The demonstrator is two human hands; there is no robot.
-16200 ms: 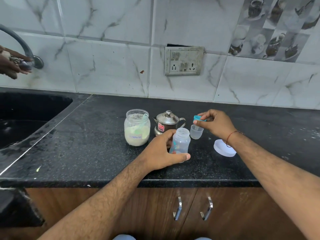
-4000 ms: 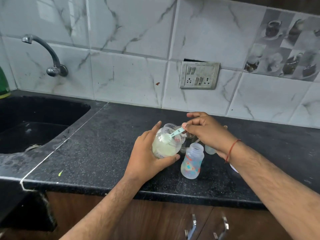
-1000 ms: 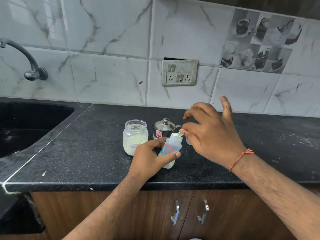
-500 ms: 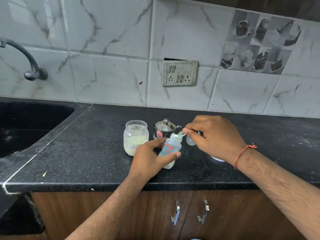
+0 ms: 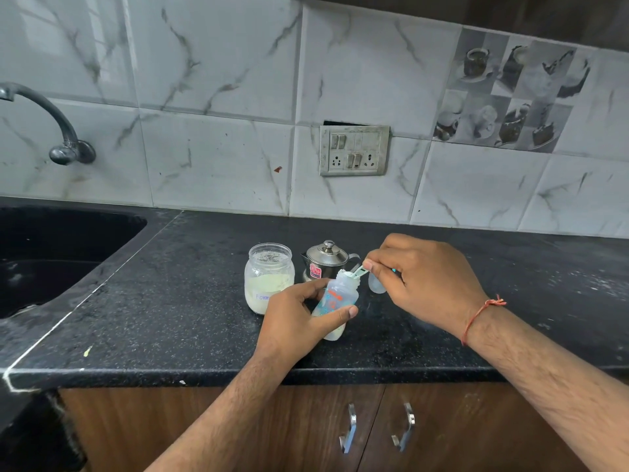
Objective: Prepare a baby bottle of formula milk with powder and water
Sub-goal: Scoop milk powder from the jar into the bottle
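Powder going into bottle, scoop at the mouth.

Left hand (image 5: pixel 292 318) wrapped round bottle (image 5: pixel 335 306), fingers and thumb curled on its body; bottle tilted right toward the scoop, base on the counter (image 5: pixel 170 318) near the front edge, likely to steady it and offer the mouth. Right hand (image 5: pixel 422 284) pinching scoop (image 5: pixel 355 272) by the handle, bowl resting on the bottle's rim, likely tipping powder in. Open powder jar (image 5: pixel 269 277) just left of bottle; steel pot (image 5: pixel 326 260) behind, lid on, presumably water for later. Small clear cup (image 5: pixel 376 286) partly hidden by right hand.
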